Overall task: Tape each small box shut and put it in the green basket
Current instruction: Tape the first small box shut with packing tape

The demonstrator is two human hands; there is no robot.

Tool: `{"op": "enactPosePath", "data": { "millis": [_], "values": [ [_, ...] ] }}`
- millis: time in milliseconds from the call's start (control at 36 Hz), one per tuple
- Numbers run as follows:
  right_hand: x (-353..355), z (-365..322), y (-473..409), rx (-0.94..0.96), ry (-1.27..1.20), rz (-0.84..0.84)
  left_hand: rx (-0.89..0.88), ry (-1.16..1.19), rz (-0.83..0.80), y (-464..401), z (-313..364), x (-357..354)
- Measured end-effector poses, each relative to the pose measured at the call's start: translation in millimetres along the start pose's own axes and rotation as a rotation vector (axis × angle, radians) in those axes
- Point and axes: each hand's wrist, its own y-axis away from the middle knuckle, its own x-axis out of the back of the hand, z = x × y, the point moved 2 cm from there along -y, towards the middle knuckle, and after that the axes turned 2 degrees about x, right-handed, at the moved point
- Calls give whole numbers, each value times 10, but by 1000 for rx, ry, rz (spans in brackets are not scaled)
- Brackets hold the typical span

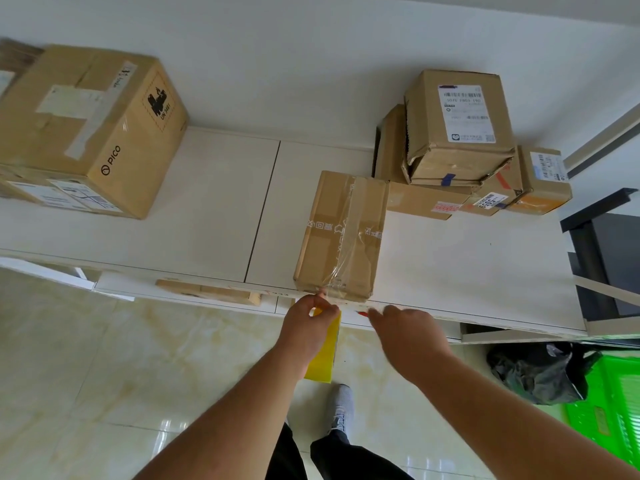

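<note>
Brown cardboard box [341,237] at surface [214,202] edge: our left hand [306,327] fingers pinch clear tape [332,289] at its near corner, right hand [407,332] fingers unclear. Risk: tape wrinkles.

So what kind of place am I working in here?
Probably a small parcel-packing spot in an office or storeroom: a white table holds used cardboard boxes with shipping labels, one box freshly taped, and a green basket waits on the tiled floor.

White table [214,202] with cardboard boxes [341,237]
</note>
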Motion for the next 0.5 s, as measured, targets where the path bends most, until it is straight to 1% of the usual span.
{"op": "enactPosePath", "data": {
  "millis": [28,111,139,194,278,417,500],
  "values": [
    [0,69,43,-30,6,-47,-7,11,-12,-10,-1,12],
    [-19,264,139,-103,17,-67,-23,10,-32,-45,-13,54],
    [-19,307,162,-126,-17,-58,-19,5,-29,-52,-10,61],
    [-48,390,191,-173,-100,21,-18,-5,-22,-56,-15,54],
    [-101,555,152,-292,-231,109,-24,-39,-11,-34,-21,45],
    [-210,998,-9,-475,-361,114,-19,-48,-18,-52,-21,38],
    [-306,1321,-48,-522,-355,129,14,-46,-16,-65,-27,45]
  ]
}}
